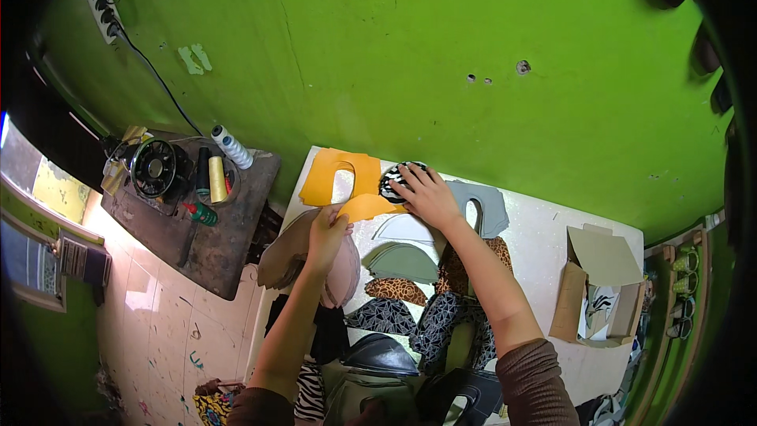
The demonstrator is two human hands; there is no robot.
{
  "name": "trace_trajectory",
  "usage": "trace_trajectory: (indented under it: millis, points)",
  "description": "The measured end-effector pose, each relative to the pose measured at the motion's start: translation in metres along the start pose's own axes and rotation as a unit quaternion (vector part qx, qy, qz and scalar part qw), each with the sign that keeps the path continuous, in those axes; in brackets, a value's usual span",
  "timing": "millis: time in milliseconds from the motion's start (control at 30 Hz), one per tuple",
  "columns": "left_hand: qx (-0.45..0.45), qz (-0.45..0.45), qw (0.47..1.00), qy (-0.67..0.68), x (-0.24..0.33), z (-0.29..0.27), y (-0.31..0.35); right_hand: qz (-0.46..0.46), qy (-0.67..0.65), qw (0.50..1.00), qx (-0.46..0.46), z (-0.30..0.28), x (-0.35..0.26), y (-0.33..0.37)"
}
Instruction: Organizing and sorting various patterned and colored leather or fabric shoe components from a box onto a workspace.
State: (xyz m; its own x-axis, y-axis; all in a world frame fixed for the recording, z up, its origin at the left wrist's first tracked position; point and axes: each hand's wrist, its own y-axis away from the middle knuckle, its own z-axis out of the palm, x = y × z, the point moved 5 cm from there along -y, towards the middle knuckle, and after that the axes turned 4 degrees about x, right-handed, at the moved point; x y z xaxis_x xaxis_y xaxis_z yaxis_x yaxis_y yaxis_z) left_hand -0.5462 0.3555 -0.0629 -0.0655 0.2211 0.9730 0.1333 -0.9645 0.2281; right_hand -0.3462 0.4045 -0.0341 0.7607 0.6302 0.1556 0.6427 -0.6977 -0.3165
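Note:
My left hand (pixel 325 235) pinches the edge of a curved orange cut-out piece (pixel 366 207), which is lifted a little at the white table's far side. My right hand (pixel 430 197) lies with fingers spread on a black-and-white zebra-print piece (pixel 392 184). Behind my left hand lies a stack of orange U-shaped pieces (pixel 315 177). Grey pieces (pixel 490 203) lie to the right of my right hand. Brown and pinkish pieces (pixel 341 274) sit under my left wrist. Nearer are olive-green half-round pieces (pixel 404 261) and leopard-print pieces (pixel 397 291).
Several black patterned stacks (pixel 382 315) cover the table's near part. An opened cardboard box (pixel 603 284) stands at the right. To the left, a dark sewing table (pixel 197 248) carries a machine with a handwheel (pixel 154 168), thread cones (pixel 231 148) and a green bottle (pixel 202 214). A green wall runs behind.

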Motion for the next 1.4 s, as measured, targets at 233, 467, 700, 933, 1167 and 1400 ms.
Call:
trace_trajectory:
  millis: [233,467,700,933,1167,1400]
  points:
    - [-0.001,-0.008,1.0,-0.002,-0.004,-0.005,-0.004,0.035,0.044,0.998,0.02,0.018,0.008,-0.005]
    - [-0.006,-0.006,1.0,0.001,-0.007,-0.007,-0.005,0.049,0.041,0.998,0.015,0.02,0.013,-0.006]
    - [-0.004,-0.001,1.0,-0.001,-0.006,-0.008,-0.001,0.057,-0.076,0.995,0.029,-0.008,0.014,-0.005]
    - [-0.007,-0.003,1.0,0.014,-0.005,0.001,0.003,0.053,-0.032,0.998,-0.013,-0.003,0.018,0.007]
    - [-0.01,-0.01,1.0,0.008,-0.011,-0.001,0.001,0.037,0.028,0.999,0.005,0.006,0.011,0.004]
    - [-0.008,-0.005,1.0,0.005,-0.008,-0.008,0.001,0.014,0.032,0.997,0.071,0.008,0.015,0.003]
